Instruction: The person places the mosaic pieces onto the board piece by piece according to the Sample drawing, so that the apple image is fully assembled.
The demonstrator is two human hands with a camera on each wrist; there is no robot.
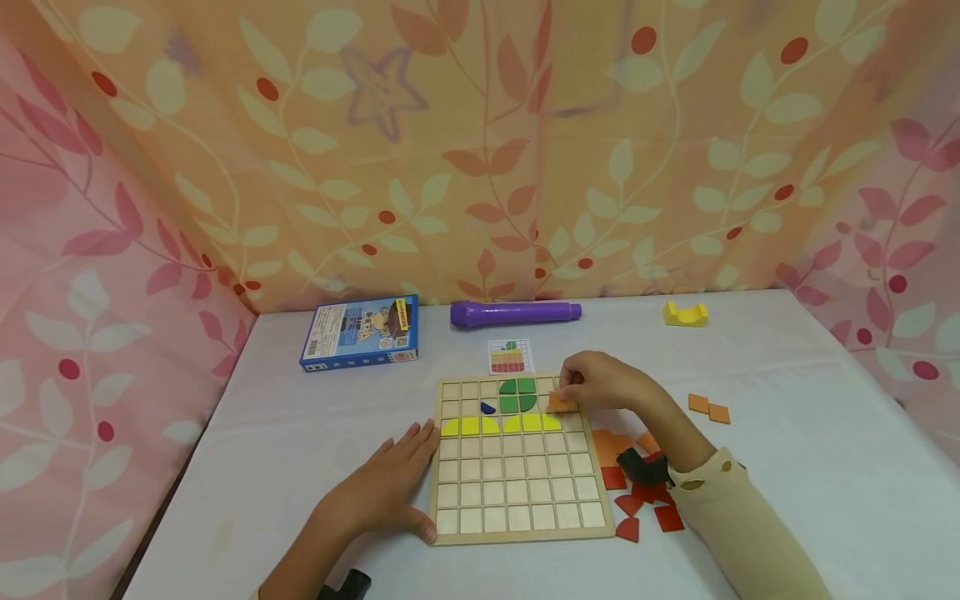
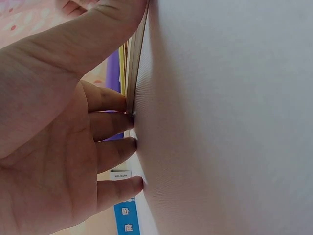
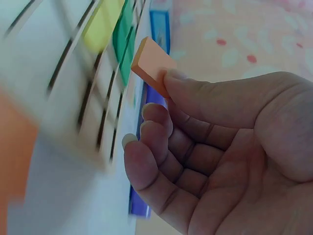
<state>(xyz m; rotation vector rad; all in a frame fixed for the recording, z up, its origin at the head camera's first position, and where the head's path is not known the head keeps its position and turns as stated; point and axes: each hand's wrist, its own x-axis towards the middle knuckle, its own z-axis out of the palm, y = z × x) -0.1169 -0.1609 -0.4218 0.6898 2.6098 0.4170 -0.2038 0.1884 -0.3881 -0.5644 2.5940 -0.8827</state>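
Note:
A square wooden grid board (image 1: 525, 492) lies on the white table. Its upper part holds green pieces (image 1: 517, 396), a small dark blue piece (image 1: 487, 408) and a row of yellow pieces (image 1: 469, 426). My left hand (image 1: 382, 487) rests with extended fingers against the board's left edge, the thumb near the lower left corner. Between thumb and fingers, my right hand (image 1: 607, 381) pinches an orange square tile (image 3: 154, 66), above the board's upper right. Above the board's top edge lies a small pattern card (image 1: 510, 356) with a coloured grid picture.
Orange and red pieces (image 1: 669, 518) lie scattered right of the board, partly hidden under the right wrist. Two orange tiles (image 1: 708, 408) sit farther right. Along the back are a blue box (image 1: 360, 332), a purple tube (image 1: 517, 313) and a yellow holder (image 1: 686, 314).

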